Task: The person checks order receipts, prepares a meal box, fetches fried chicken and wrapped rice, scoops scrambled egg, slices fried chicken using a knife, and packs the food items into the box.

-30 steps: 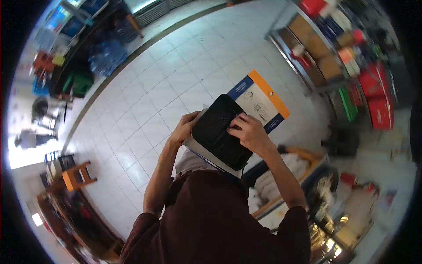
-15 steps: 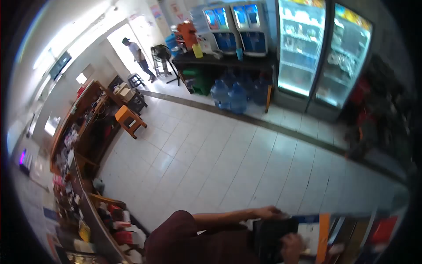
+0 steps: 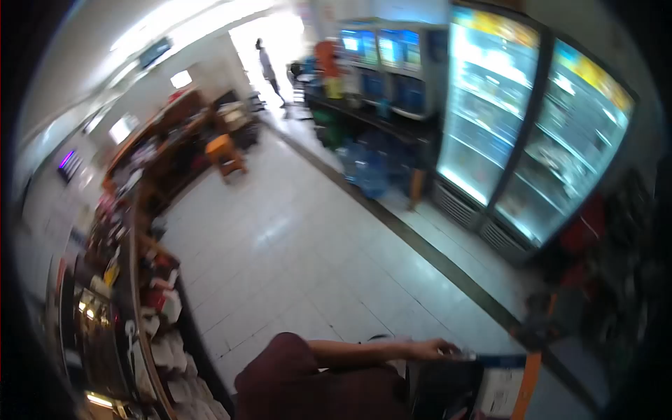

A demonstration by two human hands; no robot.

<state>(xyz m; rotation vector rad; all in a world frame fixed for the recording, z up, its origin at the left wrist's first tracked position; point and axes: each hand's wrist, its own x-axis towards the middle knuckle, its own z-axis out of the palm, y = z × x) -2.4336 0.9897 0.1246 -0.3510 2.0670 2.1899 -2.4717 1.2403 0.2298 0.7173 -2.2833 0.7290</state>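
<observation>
—Near the brown wooden counter (image 3: 185,106), what's abt?
—Orange plastic stool (image 3: 220,148) on white-tiled floor (image 3: 301,245). Tall glass-door fridge (image 3: 483,119) rt, stocked but blurry.
—Hands?
—Btm: L hand (image 3: 435,348) clamped on flat black rectangular case (image 3: 446,390); R hand (image 3: 460,414) barely shows, can't tell.

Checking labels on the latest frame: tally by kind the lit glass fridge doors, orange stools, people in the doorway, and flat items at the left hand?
Lit glass fridge doors: 2
Orange stool: 1
Person in the doorway: 1
Black item at the left hand: 1
Orange-edged card beside it: 1
Total: 6
</observation>
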